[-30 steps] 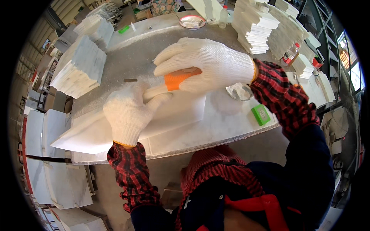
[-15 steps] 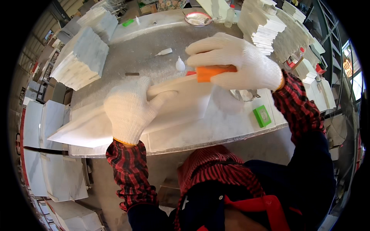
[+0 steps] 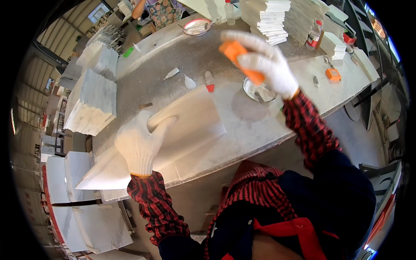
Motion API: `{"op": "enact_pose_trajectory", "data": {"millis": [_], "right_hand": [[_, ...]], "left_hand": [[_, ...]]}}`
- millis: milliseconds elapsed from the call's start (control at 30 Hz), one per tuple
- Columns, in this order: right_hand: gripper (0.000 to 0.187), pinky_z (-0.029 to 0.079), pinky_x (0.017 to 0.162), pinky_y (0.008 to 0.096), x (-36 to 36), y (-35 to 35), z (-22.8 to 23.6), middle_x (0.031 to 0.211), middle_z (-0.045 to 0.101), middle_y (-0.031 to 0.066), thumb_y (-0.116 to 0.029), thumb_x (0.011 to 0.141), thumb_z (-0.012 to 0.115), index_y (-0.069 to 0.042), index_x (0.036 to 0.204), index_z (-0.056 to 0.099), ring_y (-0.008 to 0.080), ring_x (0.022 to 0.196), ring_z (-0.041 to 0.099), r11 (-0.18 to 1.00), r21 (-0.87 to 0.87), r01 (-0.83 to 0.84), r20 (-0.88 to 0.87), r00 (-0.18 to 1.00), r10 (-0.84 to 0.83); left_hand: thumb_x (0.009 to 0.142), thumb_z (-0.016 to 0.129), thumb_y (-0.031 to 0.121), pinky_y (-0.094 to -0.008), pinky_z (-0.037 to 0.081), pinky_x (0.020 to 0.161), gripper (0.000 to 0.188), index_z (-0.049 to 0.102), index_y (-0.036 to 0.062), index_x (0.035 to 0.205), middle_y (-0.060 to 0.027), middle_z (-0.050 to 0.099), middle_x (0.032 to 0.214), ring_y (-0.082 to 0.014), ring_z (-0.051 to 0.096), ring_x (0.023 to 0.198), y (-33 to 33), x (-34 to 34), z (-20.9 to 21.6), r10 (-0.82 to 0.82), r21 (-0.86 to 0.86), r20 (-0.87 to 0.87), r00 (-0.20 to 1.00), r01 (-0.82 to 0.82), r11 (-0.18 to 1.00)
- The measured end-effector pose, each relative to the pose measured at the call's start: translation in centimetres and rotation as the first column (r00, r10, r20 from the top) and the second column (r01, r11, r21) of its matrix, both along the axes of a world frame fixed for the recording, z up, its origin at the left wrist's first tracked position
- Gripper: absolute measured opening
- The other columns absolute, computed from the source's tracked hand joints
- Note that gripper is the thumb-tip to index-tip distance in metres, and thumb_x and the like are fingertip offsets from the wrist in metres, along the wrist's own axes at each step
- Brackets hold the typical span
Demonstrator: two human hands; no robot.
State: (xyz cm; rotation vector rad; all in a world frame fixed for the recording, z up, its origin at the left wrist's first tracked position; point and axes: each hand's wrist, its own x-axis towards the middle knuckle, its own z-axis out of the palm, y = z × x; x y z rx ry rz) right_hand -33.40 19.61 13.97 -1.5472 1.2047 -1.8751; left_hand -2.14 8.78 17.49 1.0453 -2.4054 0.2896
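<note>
Right hand (image 3: 264,65) now lifted off slab, fist closed around orange-handled tool (image 3: 240,60) above small metal dish (image 3: 260,91); I keep left hand (image 3: 141,145) flat, fingers spread, holding nothing, on white stone slab (image 3: 190,125) near workbench (image 3: 268,125) front edge.

Slab (image 3: 190,125) on table (image 3: 173,56), bowl (image 3: 259,92) right.

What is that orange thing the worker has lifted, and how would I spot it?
Start at the long grey stone worktable and find the white slab that the gloved left hand presses flat. Above its far end, the raised right hand grips an orange-handled tool over a round metal dish. It is the only orange thing held in the air.
</note>
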Motion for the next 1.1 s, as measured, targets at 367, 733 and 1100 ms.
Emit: {"op": "enact_pose_trajectory", "data": {"millis": [367, 733, 1100], "right_hand": [[0.054, 0.042, 0.113, 0.034, 7.9, 0.1, -9.1, 0.149, 0.054, 0.0108, -0.007, 0.085, 0.079, -0.004, 0.137, 0.064, 0.0172, 0.136, 0.051, 0.982, 0.05, -0.183, 0.459, 0.877, 0.14], [0.055, 0.041, 0.113, 0.0343, 7.3, -1.5, -8.3, 0.15, 0.054, 0.012, -0.004, 0.089, 0.073, -0.001, 0.142, 0.059, 0.0212, 0.133, 0.054, 0.98, -0.128, -0.151, 0.36, 0.914, 0.188], [0.05, 0.046, 0.103, 0.0286, 6.6, -2.6, -7.6, 0.137, 0.063, 0.0088, -0.019, 0.093, 0.072, -0.003, 0.139, 0.061, 0.0117, 0.118, 0.059, 0.974, -0.092, -0.206, 0.474, 0.851, 0.225]], "left_hand": [[0.076, 0.082, 0.052, -0.0359, 0.051, 0.063, 0.044, 0.076, 0.0107, 0.089, -0.0087, 0.069, 0.07, -0.0246, 0.064, 0.062, 0.2, -0.5, 0.3, 0.066, 0.094, 0.024, 0.998, -0.068, 0.993], [0.073, 0.086, 0.051, -0.0389, 0.048, 0.056, 0.045, 0.073, 0.0092, 0.082, -0.0128, 0.065, 0.065, -0.0326, 0.062, 0.059, 0.1, -1.3, 0.1, 0.038, 0.074, 0.018, 0.999, -0.039, 0.997], [0.073, 0.086, 0.041, -0.0348, 0.051, 0.064, 0.04, 0.077, 0.0058, 0.091, -0.0111, 0.071, 0.073, -0.0218, 0.067, 0.066, 0.8, -1.7, -0.2, 0.097, 0.196, 0.004, 0.995, -0.096, 0.976]]}}
